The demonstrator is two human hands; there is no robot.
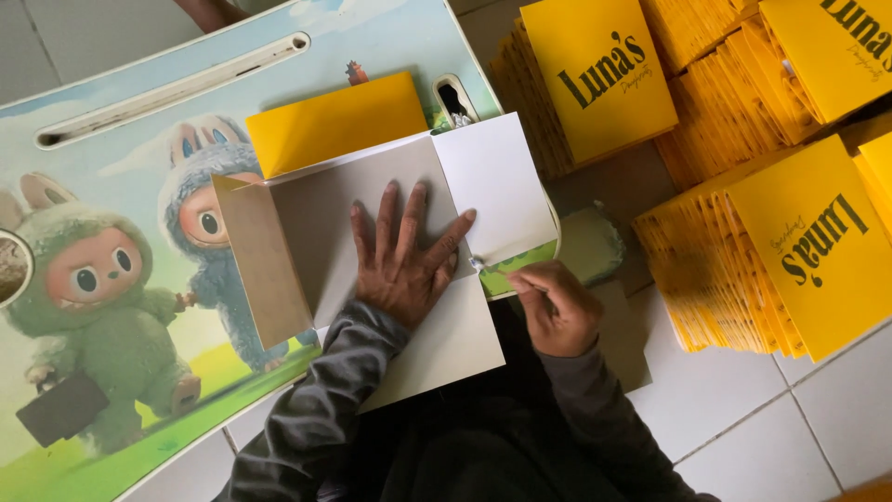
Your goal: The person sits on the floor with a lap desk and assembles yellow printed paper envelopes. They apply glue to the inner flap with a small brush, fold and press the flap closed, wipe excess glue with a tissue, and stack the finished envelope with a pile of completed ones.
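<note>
My left hand (405, 256) lies flat, fingers spread, on the grey inner face of an unfolded cardboard box blank (325, 214). The blank rests on a small lap table (121, 177) printed with cartoon furry creatures. Its yellow outer flap (334, 121) stands up at the back, a brown side flap (260, 265) is raised at the left, and a white flap (497, 191) lies out to the right. My right hand (555, 305) is curled beside the blank's right corner, pinching something small and pale (476, 263); what it is I cannot tell.
Stacks of flat yellow box blanks (743, 270) with black lettering lean in rows on the white tiled floor (743, 409) at the right, with more (595, 84) behind. A narrow slot (167, 88) runs along the table's far edge. A glue bottle tip (453, 100) pokes up behind the blank.
</note>
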